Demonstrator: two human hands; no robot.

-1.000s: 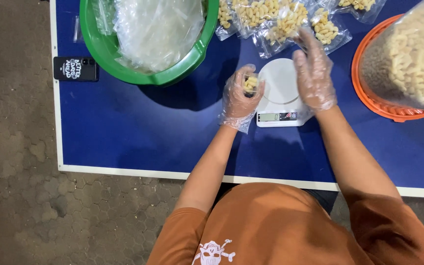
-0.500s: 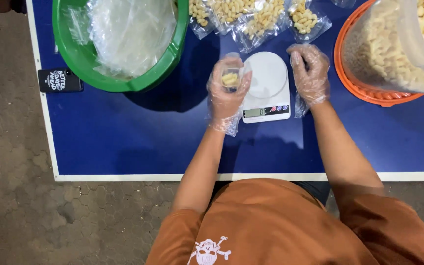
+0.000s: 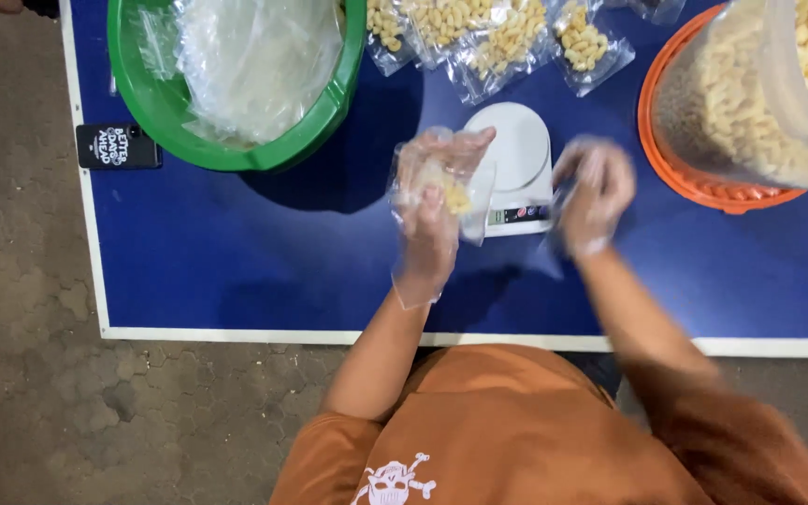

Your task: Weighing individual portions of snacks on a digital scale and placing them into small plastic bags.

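Observation:
Both my hands wear thin clear plastic gloves. My left hand [image 3: 432, 201] holds a small clear bag with a few yellow snack pieces [image 3: 460, 194] above the blue table [image 3: 264, 271], just left of a white kitchen scale [image 3: 520, 164]. The scale's round plate is bare. My right hand [image 3: 593, 194] hovers to the right of the scale, blurred by motion, fingers curled; whether it holds anything is unclear.
A green basin [image 3: 315, 126] full of clear plastic bags sits at the back left. Several filled snack bags [image 3: 497, 37] lie behind the scale. An orange basin [image 3: 703, 192] holds a large sack of yellow snacks [image 3: 759, 103]. A black phone [image 3: 116, 146] lies near the table's left edge.
My left hand has drawn the small bag off the scale toward me and to the left. My right hand has moved away from the scale to its right side.

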